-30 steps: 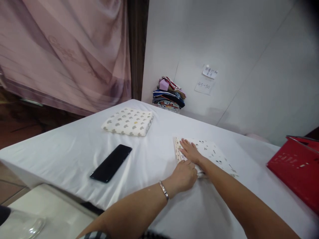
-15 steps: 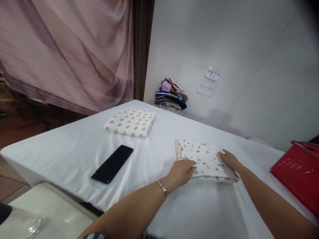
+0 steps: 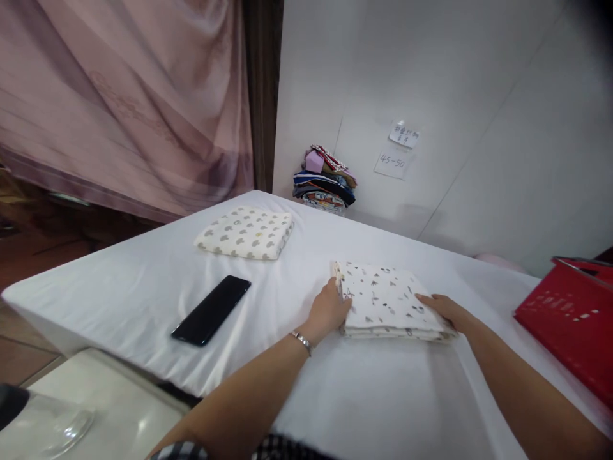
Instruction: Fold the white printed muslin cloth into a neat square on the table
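Observation:
A folded white cloth (image 3: 383, 297) with small dark and coloured prints lies flat on the white-covered table (image 3: 306, 396). At its left edge, my left hand (image 3: 330, 306) grips the folded layers, thumb on top and the other fingers partly hidden. My right hand (image 3: 443, 310) holds the opposite edge, its thumb over the top surface and its fingers out of sight at the side. Farther back on the left rests a second folded cloth (image 3: 246, 233), white with grey mouse-head shapes. Between that cloth and my left arm is a black phone (image 3: 211, 310).
A red bag (image 3: 565, 319) stands at the table's right side. Beyond the far edge, a pile of folded clothes (image 3: 325, 179) sits against the white wall, beside paper notes (image 3: 395, 150). A pink curtain (image 3: 182, 115) hangs at left. A pale stool-like surface (image 3: 105, 396) is below the front edge.
My left hand has moved left, from on top of the cloth's near part to its left edge. My right hand stays at the right edge. The view has shifted slightly.

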Motion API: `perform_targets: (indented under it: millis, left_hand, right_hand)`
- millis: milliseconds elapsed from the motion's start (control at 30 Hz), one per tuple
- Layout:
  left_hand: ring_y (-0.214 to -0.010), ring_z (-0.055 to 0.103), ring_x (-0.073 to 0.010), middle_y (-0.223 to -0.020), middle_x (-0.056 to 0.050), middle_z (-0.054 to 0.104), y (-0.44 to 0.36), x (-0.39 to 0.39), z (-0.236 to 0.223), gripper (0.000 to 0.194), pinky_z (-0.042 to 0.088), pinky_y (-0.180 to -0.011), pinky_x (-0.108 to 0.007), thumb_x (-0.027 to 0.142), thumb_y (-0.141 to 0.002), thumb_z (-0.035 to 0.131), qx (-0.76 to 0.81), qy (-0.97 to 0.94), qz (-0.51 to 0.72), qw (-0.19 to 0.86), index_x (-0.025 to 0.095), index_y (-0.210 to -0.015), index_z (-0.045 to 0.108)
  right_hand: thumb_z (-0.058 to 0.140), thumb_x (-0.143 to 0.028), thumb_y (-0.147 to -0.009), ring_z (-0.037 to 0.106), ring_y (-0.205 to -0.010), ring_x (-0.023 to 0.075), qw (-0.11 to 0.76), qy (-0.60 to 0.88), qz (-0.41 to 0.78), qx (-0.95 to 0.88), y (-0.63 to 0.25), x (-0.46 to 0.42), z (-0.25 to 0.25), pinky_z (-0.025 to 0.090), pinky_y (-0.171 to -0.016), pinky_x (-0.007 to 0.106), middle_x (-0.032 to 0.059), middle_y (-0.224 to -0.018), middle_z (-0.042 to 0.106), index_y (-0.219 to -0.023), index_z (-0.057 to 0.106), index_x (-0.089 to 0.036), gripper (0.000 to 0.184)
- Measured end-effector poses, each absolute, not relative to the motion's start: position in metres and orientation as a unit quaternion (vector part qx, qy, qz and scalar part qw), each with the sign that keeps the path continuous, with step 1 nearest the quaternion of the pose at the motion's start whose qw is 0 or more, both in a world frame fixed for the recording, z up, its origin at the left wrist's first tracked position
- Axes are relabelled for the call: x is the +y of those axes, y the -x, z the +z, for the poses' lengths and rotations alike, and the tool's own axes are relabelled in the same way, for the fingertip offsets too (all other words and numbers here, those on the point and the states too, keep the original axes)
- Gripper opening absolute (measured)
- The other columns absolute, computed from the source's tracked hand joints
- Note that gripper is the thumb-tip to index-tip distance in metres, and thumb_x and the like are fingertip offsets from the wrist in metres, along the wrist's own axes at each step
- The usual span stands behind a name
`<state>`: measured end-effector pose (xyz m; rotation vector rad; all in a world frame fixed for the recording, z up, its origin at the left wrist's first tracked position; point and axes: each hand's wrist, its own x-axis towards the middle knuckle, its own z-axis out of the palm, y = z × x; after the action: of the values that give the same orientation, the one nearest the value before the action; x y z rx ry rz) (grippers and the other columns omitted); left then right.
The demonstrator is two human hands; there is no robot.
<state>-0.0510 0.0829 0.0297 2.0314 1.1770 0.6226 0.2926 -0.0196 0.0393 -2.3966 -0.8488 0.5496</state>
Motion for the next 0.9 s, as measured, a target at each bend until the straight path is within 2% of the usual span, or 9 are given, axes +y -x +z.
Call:
perform_targets:
  millis: [133,267,367,500,567,633,767,833,900]
  left_hand:
    - [-0.097,0.058,-0.0212,-0.120,-0.012,0.055,0.050,0.085,0.034,0.055,0.044,-0.073,-0.027,0.035,-0.075,0.055,0.465,-0.726,0.235,0.450,0.018,-0.124,0.038]
    - [-0.085,0.061,-0.0174,-0.122,-0.015,0.053,0.046,0.088,0.036,0.073,0.046,-0.063,-0.024,0.035,-0.071,0.061,0.479,-0.644,0.229,0.551,0.015,-0.131,0.027]
    - [-0.075,0.061,-0.0159,-0.114,-0.015,0.056,0.043,0.088,0.039,0.077,0.046,-0.056,-0.024,0.037,-0.070,0.066,0.478,-0.564,0.234,0.632,0.015,-0.131,0.025]
    - [-0.060,0.058,-0.0140,-0.088,-0.010,0.063,0.039,0.086,0.040,0.058,0.044,-0.052,-0.025,0.045,-0.071,0.065,0.446,-0.504,0.190,0.715,0.013,-0.114,0.043]
    - [-0.061,0.058,-0.0147,-0.086,-0.010,0.063,0.037,0.086,0.039,0.058,0.043,-0.053,-0.025,0.047,-0.069,0.067,0.449,-0.514,0.188,0.707,0.013,-0.111,0.046]
    - [-0.073,0.060,-0.0173,-0.096,-0.010,0.063,0.034,0.092,0.042,0.063,0.045,-0.059,-0.026,0.041,-0.064,0.071,0.467,-0.552,0.218,0.656,0.015,-0.116,0.045]
    - [-0.099,0.057,-0.0223,-0.115,-0.011,0.059,0.033,0.125,0.061,0.077,0.043,-0.079,-0.028,0.027,-0.060,0.073,0.498,-0.641,0.296,0.504,0.018,-0.129,0.039]
    - [-0.104,0.054,-0.0230,-0.121,-0.012,0.055,0.036,0.144,0.070,0.082,0.042,-0.082,-0.027,0.026,-0.060,0.073,0.501,-0.629,0.318,0.502,0.019,-0.133,0.035]
    - [-0.104,0.054,-0.0236,-0.125,-0.015,0.052,0.042,0.158,0.073,0.086,0.043,-0.079,-0.027,0.025,-0.060,0.074,0.506,-0.599,0.310,0.538,0.017,-0.135,0.031]
  right_hand:
    - [0.065,-0.065,-0.060,0.062,-0.097,0.0299,0.276,0.883,0.270,-0.266,-0.292,-0.023,0.036,0.052,-0.078,0.035,0.0239,-0.115,0.059,-0.124,0.052,-0.008,0.087]
    - [0.065,-0.062,-0.063,0.062,-0.099,0.0277,0.305,0.870,0.297,-0.248,-0.290,-0.025,0.035,0.051,-0.079,0.033,0.0220,-0.116,0.060,-0.120,0.053,-0.007,0.080]
    - [0.066,-0.057,-0.066,0.063,-0.097,0.0255,0.341,0.814,0.399,-0.249,-0.288,-0.030,0.038,0.052,-0.080,0.031,0.0188,-0.109,0.064,-0.107,0.061,-0.009,0.063]
    - [0.066,-0.052,-0.068,0.065,-0.092,0.0247,0.371,0.744,0.501,-0.241,-0.284,-0.039,0.044,0.052,-0.079,0.032,0.0161,-0.100,0.068,-0.095,0.064,-0.010,0.049]
    - [0.067,-0.051,-0.068,0.065,-0.091,0.0250,0.364,0.761,0.476,-0.249,-0.281,-0.042,0.045,0.053,-0.077,0.033,0.0156,-0.098,0.069,-0.094,0.064,-0.011,0.048]
    - [0.068,-0.050,-0.066,0.065,-0.090,0.0257,0.366,0.791,0.416,-0.260,-0.278,-0.041,0.044,0.054,-0.074,0.032,0.0157,-0.099,0.069,-0.094,0.063,-0.012,0.047]
    - [0.068,-0.046,-0.068,0.064,-0.091,0.0256,0.463,0.781,0.312,-0.282,-0.262,-0.030,0.040,0.054,-0.069,0.028,0.0141,-0.100,0.068,-0.095,0.061,-0.014,0.042]
    - [0.065,-0.047,-0.071,0.064,-0.092,0.0240,0.501,0.762,0.297,-0.283,-0.252,-0.021,0.036,0.053,-0.067,0.026,0.0125,-0.102,0.068,-0.097,0.060,-0.015,0.042]
    - [0.063,-0.049,-0.071,0.064,-0.091,0.0233,0.494,0.767,0.304,-0.275,-0.242,-0.012,0.032,0.053,-0.064,0.025,0.0126,-0.101,0.068,-0.097,0.059,-0.015,0.043]
